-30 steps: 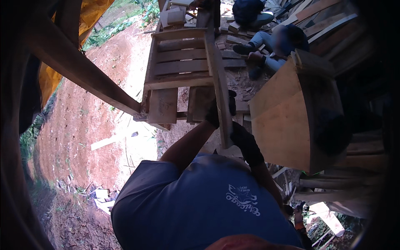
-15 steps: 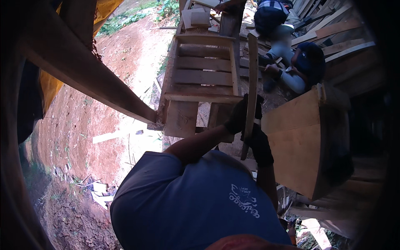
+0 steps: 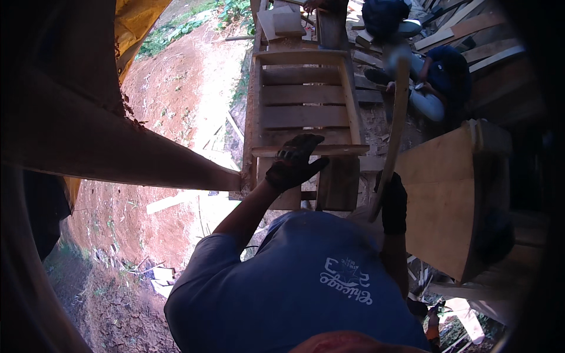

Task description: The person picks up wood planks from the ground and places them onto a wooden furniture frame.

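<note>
Left hand [image 3: 293,162], black-gloved, rests spread and half-open on the near rail of the slatted wooden frame [image 3: 303,106], gripping nothing. Right hand [image 3: 393,203] is closed round the lower end of a long wooden slat [image 3: 393,126] that stands nearly upright beside the frame's right edge. The slat looks stiff, light and splintery; best held low, near the end.
</note>
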The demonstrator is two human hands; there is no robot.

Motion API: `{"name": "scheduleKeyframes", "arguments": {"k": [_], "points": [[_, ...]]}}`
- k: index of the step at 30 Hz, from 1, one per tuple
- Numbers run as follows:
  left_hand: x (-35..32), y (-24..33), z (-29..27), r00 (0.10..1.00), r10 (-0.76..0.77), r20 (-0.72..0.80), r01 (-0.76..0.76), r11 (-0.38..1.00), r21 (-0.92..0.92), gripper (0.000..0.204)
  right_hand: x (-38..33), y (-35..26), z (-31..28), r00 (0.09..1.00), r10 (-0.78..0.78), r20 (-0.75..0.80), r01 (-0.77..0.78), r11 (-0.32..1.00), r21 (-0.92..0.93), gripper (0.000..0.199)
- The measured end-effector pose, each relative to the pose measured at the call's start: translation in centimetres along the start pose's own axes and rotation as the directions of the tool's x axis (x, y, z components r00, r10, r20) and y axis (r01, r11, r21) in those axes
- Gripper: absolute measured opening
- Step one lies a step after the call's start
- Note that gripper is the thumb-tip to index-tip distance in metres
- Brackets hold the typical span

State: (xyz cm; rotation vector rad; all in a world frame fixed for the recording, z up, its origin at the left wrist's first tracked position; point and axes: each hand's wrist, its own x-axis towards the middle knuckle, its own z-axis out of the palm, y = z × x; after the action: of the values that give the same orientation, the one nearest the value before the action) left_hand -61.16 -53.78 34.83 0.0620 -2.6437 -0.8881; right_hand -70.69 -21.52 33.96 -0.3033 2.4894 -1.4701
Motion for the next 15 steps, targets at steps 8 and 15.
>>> {"name": "scheduleKeyframes", "arguments": {"k": [8, 15], "points": [[-5.9, -8.7, -3.5, 0.987, -0.154, -0.035, 0.153, 0.878, 0.453, 0.054, -0.8, -2.7, -2.1, 0.981, 0.075, -0.177, -0.116, 0.964, -0.239, 0.04], [-2.5, -4.6, -4.3, 0.881, -0.472, 0.034, 0.456, 0.866, 0.206, 0.063, 2.0, -2.5, -4.0, 0.981, -0.144, -0.129, 0.045, 0.819, -0.572, 0.047]]}}
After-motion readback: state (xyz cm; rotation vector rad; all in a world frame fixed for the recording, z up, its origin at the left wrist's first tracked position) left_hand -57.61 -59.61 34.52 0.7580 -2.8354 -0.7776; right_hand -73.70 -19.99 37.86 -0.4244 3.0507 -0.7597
